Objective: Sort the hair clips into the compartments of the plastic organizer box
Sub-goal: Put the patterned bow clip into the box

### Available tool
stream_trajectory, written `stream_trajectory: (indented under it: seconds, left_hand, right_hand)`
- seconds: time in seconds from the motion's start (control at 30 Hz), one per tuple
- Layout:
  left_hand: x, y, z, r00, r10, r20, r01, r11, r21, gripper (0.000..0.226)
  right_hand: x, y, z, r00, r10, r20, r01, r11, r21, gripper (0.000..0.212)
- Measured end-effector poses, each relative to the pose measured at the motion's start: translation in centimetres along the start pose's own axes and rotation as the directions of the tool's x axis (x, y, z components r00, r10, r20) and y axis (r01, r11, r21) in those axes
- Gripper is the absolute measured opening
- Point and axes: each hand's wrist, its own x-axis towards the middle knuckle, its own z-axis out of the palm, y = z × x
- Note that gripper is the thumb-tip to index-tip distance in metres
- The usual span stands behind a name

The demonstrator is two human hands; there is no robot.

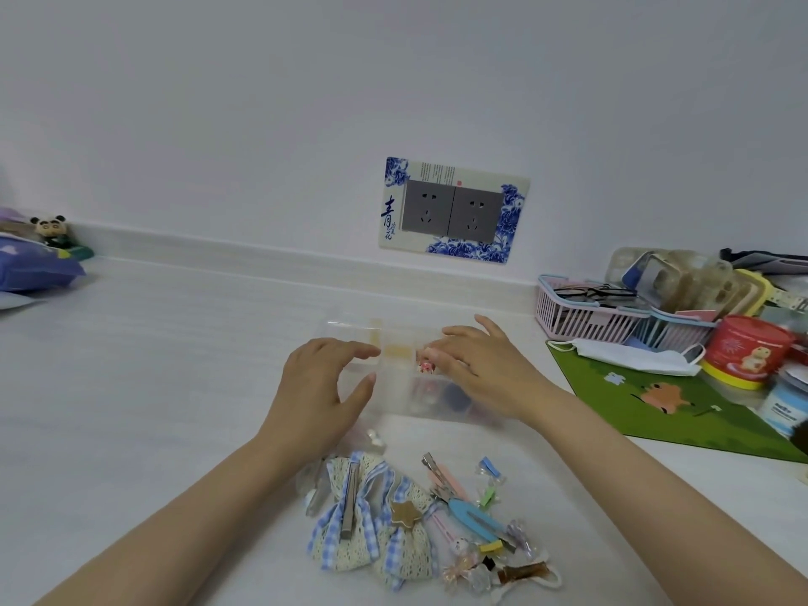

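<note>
1. Head view, the box: a clear plastic organizer box [395, 343] sits on the white desk [153, 365], near the wall and just beyond both hands. Its dividers are faint, but some compartments already hold things: pale yellowish pieces toward the back and red and dark blue items at the near right.

2. Head view, right hand: the right hand [476, 365] reaches over the right part of the box, fingers curled downward. A small pink and red clip [426, 366] shows at its fingertips, above or in a middle compartment. Whether the fingers pinch it or have let it go, I cannot tell.

3. Head view, left hand: the left hand [321, 387] hovers at the box's left side, fingers spread and thumb apart, loosely open. It holds nothing I can see; it may be steadying the box, though contact is unclear.

4. Head view, the unsorted pile: most hair clips [437, 513] lie in a heap on the desk close to the person, well apart from the box. Among them are blue checked lace bows [371, 522], a light blue clip [474, 516], a pink one and several small clear ones.

5. Step in hand, as I judge it: placing one small clip into a compartment, with the sorting at an early stage.

6. Next move, as I judge it: free the right hand, bring it back to the pile, and pick a single clip out of the tangle without dragging its neighbours. The bulky bows will likely need a bigger compartment.
</note>
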Motion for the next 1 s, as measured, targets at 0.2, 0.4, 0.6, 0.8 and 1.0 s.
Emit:
stream_trajectory:
  seconds: [0.2,0.4,0.6,0.8,1.0]
  left_hand:
    - [-0.2,0.2,-0.5,1.0,0.006,0.025,-0.006,1.0,-0.004,0.047]
    - [-0.9,1.7,-3.0,0.996,0.008,0.084,0.005,0.988,-0.154,0.024]
    - [-2.5,1.9,-5.0,0.873,0.008,0.488,0.068,0.988,-0.138,0.028]
    - [-3.7,1.5,-4.7,0.831,-0.012,0.556,0.073,0.993,-0.088,0.035]
    - [-3.4,2.0,-4.4,0.852,-0.004,0.523,0.111,0.979,-0.173,0.013]
  right_hand:
    - [0.1,-0.9,0.0,0.999,-0.003,0.054,0.002,1.0,0.019,0.05]
    - [-3.1,-2.0,-0.6,0.988,0.013,-0.153,0.041,0.937,0.347,0.041]
    - [-6.3,-5.5,0.1,1.0,0.019,-0.02,-0.001,0.753,0.658,0.031]
    - [-6.8,-6.1,2.0,0.984,-0.03,0.174,-0.059,0.872,0.486,0.026]
    - [-7.0,-6.2,2.5,0.987,-0.024,0.156,-0.071,0.815,0.575,0.013]
